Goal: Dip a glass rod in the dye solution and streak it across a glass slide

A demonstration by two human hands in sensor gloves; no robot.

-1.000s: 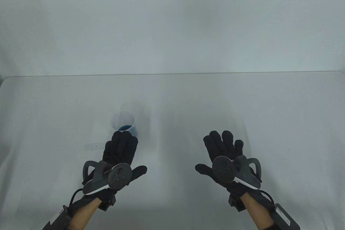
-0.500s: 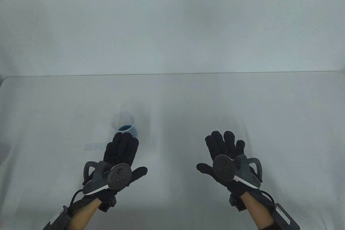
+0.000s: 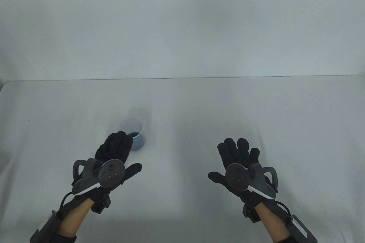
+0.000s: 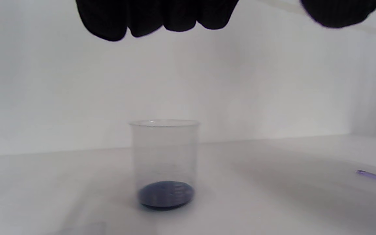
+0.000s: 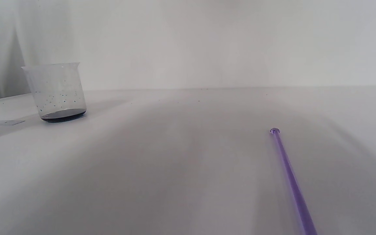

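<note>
A clear beaker [image 3: 131, 132] with a little blue dye in its bottom stands left of the table's middle; it also shows in the left wrist view [image 4: 164, 163] and the right wrist view [image 5: 56, 92]. My left hand [image 3: 115, 146] is open and empty, fingers stretched out just left of and in front of the beaker. It covers most of the glass slide, which shows faintly in the right wrist view [image 5: 5, 123]. My right hand [image 3: 238, 151] is open and empty, palm down. The purple glass rod [image 5: 289, 176] lies on the table under it, its tip visible in the left wrist view [image 4: 375, 176].
The white table [image 3: 199, 106] ends at a far edge against a plain white wall [image 3: 182, 26]. Nothing else stands on it.
My left hand has moved left and a little forward, and now covers the slide with its fingertips beside the beaker. My right hand has stayed still.
</note>
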